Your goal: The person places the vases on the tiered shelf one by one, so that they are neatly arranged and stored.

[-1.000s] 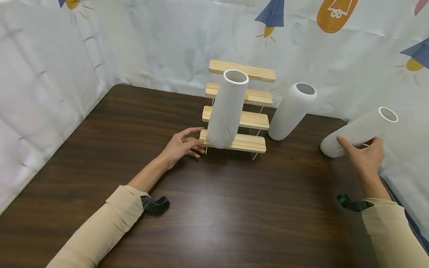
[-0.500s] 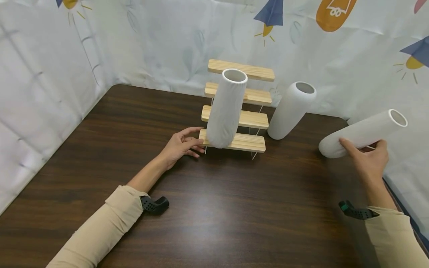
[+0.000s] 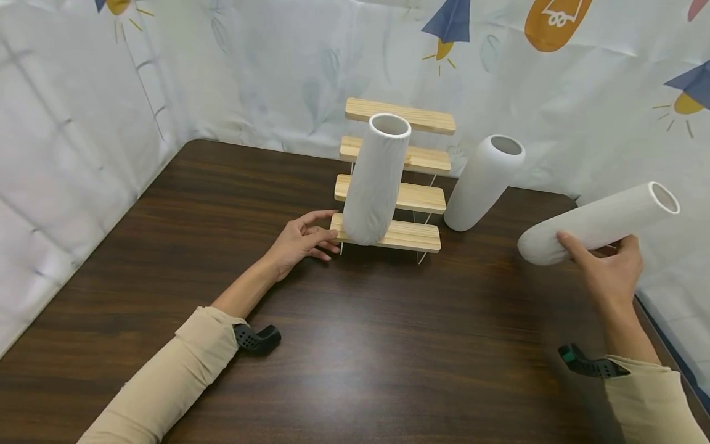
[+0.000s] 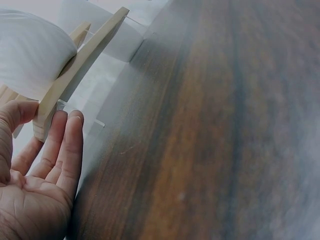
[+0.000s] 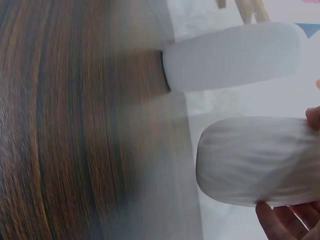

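Wide passage lay over tabletop (image 3: 344,357) before tiered stand (image 3: 417,237); standing vase (image 3: 481,185) (just beside stand) stood between stand and held vase (image 3: 601,219).

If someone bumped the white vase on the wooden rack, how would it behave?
The white vase would probably tip easily, being tall and perched on a narrow plank. Its shiny rim suggests stiff ceramic, so a fall might chip it. Being round, it would likely roll once down.
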The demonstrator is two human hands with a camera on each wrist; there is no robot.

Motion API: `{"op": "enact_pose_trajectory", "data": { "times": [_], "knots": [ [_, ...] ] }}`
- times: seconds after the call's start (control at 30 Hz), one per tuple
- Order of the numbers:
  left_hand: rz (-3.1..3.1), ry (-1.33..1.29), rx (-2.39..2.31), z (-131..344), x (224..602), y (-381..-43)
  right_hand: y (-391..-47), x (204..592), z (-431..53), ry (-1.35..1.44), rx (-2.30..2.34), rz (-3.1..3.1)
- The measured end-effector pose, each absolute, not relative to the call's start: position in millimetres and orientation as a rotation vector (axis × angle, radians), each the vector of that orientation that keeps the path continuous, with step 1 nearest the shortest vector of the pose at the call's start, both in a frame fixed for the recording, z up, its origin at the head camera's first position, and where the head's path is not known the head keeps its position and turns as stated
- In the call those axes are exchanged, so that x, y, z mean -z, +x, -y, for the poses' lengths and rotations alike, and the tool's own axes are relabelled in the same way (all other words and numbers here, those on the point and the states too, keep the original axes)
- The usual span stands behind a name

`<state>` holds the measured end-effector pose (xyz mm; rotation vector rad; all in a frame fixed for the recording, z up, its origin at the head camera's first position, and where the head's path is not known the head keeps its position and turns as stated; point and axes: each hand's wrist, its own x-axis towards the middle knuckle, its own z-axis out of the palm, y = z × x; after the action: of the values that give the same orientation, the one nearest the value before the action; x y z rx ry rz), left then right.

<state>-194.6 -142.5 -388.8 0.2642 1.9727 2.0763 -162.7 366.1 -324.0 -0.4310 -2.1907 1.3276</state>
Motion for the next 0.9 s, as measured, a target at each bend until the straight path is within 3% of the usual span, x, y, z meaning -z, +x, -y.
{"op": "enact_pose_trajectory", "data": {
  "times": [0.9],
  "knots": [
    [-1.968, 0.263, -2.080, 142.6, 388.4, -193.9, -140.5, 302.3, -321.0, -0.227, -1.386, 2.196]
  ]
}}
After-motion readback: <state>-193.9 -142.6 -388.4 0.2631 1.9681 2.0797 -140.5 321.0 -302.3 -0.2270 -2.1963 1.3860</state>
